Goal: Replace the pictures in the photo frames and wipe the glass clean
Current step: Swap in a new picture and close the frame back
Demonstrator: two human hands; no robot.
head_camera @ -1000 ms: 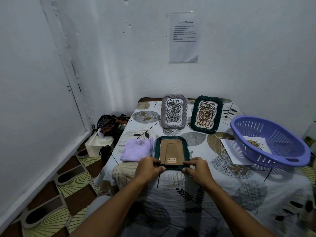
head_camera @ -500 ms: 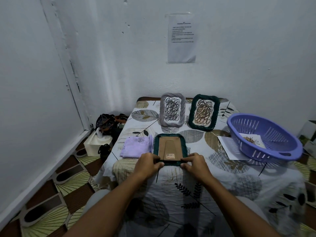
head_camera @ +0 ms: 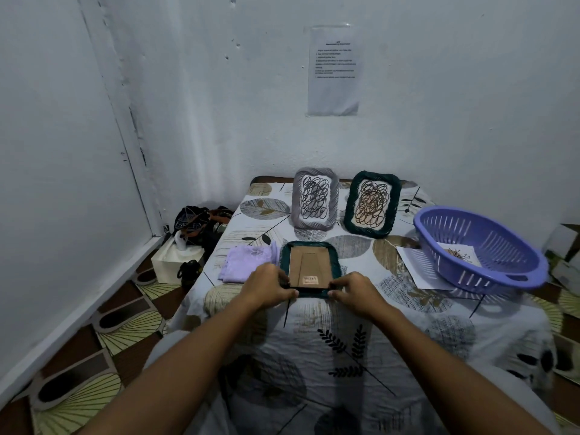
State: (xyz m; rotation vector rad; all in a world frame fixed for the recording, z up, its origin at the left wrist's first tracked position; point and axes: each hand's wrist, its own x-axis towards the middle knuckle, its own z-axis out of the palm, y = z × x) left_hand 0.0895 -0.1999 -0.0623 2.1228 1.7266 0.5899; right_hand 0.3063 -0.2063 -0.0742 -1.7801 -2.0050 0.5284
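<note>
Green frame [head_camera: 310, 269] is lying face-down near the front edge of the table [head_camera: 345, 340], cardboard back [head_camera: 309, 267] showing, which puts the backing within reach for swapping the picture. Left hand [head_camera: 266, 285] is gripping the frame's near-left corner, fingers curled over the rim. Right hand [head_camera: 356, 293] is pinching at the near-right corner, likely working at a tab or the edge of the backing (too small to tell which). Both are bracing the frame so it isn't sliding on the cloth.

Purple cloth [head_camera: 248, 262] is sitting just beside the frame's left edge, handy for the wiping. Grey frame [head_camera: 315, 198] and a second green frame [head_camera: 372, 204] are propped upright at the back, well apart from the work. Purple basket [head_camera: 477, 246] on the right is holding a loose picture [head_camera: 459, 254], probably a replacement; it is resting partly on a white sheet [head_camera: 414, 265].
</note>
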